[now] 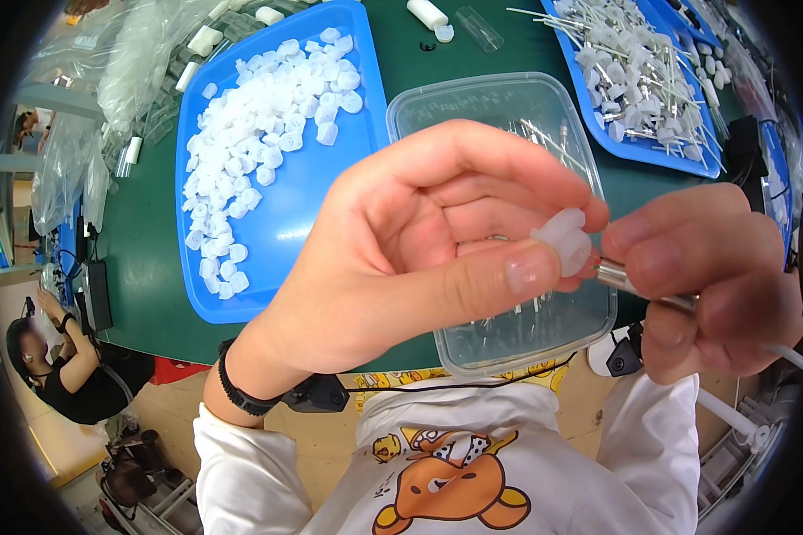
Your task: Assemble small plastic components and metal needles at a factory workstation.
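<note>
My left hand point(393, 267) pinches a small translucent white plastic cap point(566, 242) between thumb and fingertips. In my right hand point(718, 285) is a thin metal tube point(616, 275), its tip meeting or nearly meeting the cap; whether it enters the cap I cannot tell. Thin reddish strands show at that tip. A pale cord point(787, 357) comes out on the far side of the right hand. Both hands are above a clear plastic box point(473, 361), which holds several thin metal-and-white pieces and is partly hidden by my left hand.
On the left, a blue tray point(317, 205) holds many loose white caps point(241, 134). Another blue tray point(611, 143) at the far right carries stemmed cap pieces point(642, 80). Clear tubes point(479, 29) and a white cylinder point(426, 13) lie at the back. Another person point(71, 366) sits at left.
</note>
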Motion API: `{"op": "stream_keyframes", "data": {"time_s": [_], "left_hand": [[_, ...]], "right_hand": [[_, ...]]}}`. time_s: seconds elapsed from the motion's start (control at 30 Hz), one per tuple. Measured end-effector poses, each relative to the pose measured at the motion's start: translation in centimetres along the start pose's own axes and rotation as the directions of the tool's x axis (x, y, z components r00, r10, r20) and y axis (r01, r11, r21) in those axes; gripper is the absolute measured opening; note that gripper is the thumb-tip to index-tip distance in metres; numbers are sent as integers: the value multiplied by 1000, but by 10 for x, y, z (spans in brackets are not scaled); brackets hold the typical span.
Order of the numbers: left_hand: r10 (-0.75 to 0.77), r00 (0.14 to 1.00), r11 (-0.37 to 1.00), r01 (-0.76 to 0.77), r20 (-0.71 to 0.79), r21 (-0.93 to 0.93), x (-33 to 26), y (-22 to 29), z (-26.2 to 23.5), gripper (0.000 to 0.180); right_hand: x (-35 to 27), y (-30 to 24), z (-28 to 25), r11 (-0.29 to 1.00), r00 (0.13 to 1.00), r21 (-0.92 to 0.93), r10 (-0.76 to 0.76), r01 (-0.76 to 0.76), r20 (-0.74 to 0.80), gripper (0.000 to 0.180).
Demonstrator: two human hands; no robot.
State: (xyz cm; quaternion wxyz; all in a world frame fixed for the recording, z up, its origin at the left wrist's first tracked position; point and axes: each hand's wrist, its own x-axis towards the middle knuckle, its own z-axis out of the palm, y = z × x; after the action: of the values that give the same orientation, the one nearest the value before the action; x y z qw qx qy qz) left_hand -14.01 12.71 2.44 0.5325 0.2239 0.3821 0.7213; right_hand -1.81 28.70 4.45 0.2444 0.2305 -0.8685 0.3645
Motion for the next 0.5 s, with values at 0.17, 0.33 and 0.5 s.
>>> {"op": "stream_keyframes", "data": {"time_s": [0.17, 0.33, 0.5], "left_hand": [[-13, 1000, 1000, 13, -3, 2, 0, 1, -1, 41], [-5, 1000, 1000, 5, 5, -24, -1, 0, -3, 41], [12, 1000, 999, -13, -26, -35, -1, -1, -3, 41]], "right_hand": [[-3, 3, 3, 999, 999, 19, -27, 28, -36, 29], [-4, 4, 5, 998, 998, 46, -46, 48, -49, 31], [-4, 3, 3, 997, 999, 55, -44, 45, -19, 37]]}}
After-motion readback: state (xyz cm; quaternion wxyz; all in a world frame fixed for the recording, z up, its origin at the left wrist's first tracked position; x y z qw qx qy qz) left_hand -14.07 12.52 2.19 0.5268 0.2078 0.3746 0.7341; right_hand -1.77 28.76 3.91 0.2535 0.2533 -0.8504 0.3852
